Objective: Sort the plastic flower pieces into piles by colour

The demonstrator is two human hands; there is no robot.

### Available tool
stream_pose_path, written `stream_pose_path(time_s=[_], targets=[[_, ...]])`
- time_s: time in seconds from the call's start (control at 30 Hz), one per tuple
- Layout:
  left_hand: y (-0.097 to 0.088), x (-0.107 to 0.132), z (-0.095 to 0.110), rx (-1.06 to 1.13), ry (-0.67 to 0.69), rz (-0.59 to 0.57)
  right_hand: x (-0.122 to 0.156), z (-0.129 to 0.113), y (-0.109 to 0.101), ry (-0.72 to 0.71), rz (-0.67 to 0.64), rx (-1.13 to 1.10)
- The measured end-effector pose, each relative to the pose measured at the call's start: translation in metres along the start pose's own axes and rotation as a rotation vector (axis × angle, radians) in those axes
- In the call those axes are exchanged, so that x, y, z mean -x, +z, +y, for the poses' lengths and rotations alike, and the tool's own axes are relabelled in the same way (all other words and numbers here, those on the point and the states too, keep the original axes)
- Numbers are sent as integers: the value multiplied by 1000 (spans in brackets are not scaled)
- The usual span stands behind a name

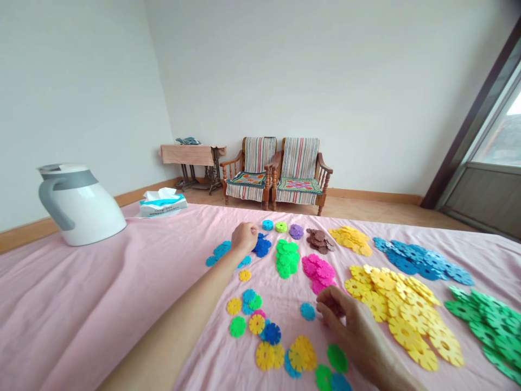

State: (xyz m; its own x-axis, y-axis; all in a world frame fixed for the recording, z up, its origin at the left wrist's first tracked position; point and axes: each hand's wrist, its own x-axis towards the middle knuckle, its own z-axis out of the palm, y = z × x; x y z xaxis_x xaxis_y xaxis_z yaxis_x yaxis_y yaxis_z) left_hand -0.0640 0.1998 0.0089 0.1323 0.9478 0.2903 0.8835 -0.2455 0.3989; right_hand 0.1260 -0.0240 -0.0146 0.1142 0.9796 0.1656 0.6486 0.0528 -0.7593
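My left hand is closed at the left edge of a pile of dark blue notched plastic discs. Its fingertips face away, so what they pinch is hidden. Light blue discs lie beside that wrist. Loosely curled, with thumb and forefinger apart, my right hand hovers just right of a single light blue disc. No disc shows between its fingers. Pink discs lie just beyond it. Mixed loose discs, including a yellow one and a green one, are scattered between my arms.
Sorted piles hold bright green, purple, brown, large yellow, large blue and dark green discs. A white jug and tissue box stand left on the pink cloth. Two chairs stand beyond.
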Motion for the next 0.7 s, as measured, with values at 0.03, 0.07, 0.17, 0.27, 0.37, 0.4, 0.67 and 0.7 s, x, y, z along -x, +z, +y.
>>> stream_pose_path(time_s=[0.03, 0.07, 0.17, 0.27, 0.37, 0.4, 0.67, 0.7], targets=[[-4, 0, -7, -16, 7, -2, 0, 0, 0, -1, 0, 4], [-8, 0, -15, -34, 14, -9, 0, 1, 1, -2, -1, 9], [-17, 6, -33, -84, 51, -33, -1, 4, 3, -6, 0, 25], [-19, 16, -42, -118, 108, -48, -1, 5, 4, -20, -8, 24], [-17, 27, -44, -172, 209, -78, -1, 5, 4, -29, -15, 25], [-16, 30, -44, -191, 242, -85, -1, 5, 3, -29, -13, 28], [-15, 45, -50, -163, 284, -91, 0, 8, 4, -40, -15, 17], [-15, 46, -51, -157, 292, -82, 0, 9, 4, -40, -16, 13]])
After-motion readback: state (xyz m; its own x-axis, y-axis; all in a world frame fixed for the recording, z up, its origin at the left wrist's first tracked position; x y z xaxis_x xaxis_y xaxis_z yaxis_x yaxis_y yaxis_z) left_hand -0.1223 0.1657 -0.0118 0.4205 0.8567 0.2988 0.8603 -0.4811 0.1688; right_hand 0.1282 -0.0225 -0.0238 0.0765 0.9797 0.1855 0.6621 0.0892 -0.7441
